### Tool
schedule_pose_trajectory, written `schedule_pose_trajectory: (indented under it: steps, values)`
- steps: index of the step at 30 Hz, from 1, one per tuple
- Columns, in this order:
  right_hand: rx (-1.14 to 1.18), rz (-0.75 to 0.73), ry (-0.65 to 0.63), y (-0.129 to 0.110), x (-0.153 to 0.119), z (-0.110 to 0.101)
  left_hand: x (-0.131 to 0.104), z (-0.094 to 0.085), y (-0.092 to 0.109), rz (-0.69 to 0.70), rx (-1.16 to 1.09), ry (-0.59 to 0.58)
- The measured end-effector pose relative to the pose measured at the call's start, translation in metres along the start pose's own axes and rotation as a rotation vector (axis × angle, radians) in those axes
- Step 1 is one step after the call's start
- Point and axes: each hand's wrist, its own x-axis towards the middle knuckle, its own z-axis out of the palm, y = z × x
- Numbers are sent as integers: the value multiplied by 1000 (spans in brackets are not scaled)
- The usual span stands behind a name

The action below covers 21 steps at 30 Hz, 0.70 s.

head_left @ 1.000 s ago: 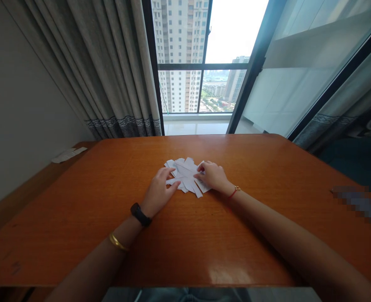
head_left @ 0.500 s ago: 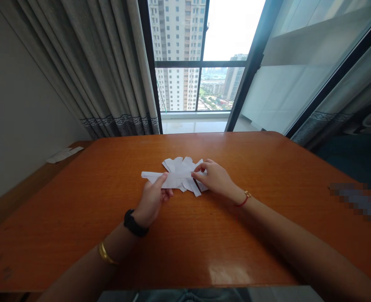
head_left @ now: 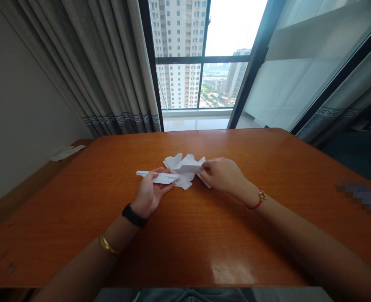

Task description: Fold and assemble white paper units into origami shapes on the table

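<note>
Several cut pieces of white paper (head_left: 185, 179) lie in a loose pile on the wooden table (head_left: 179, 239). My left hand (head_left: 150, 191), palm turned up, holds a narrow folded paper strip (head_left: 164, 178) under its thumb, with the strip's end sticking out to the left. At the pile's right side, my right hand (head_left: 221, 173) pinches the end of another white paper piece (head_left: 188, 168), which is lifted over the pile. The fingertips of my right hand are partly hidden behind the hand itself.
White papers (head_left: 66, 153) lie on a ledge by the wall at the far left. A blurred-out object (head_left: 366, 199) is at the table's right edge. Grey curtains (head_left: 119, 84) and a window stand beyond the table.
My right hand has moved slightly right and lifted a paper piece from the pile. My left hand has turned further palm up and shifted a little left with its strip.
</note>
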Motion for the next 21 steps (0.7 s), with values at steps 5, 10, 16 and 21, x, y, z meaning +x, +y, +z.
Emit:
schedule_pose_trajectory:
  steps: [5,10,16,21]
  values:
    - [343,-85,278,0,-4,-13,-8,4,-5,-226,-43,-138]
    - [290,-464,202,-25,-17,18,-19,8,-9,-185,-143,-355]
    - [386,-484,152,-29,-22,18,-24,9,-15,-127,-109,-323]
    - [533,-232,212,-15,-9,18,-18,8,-9,-23,-207,-76]
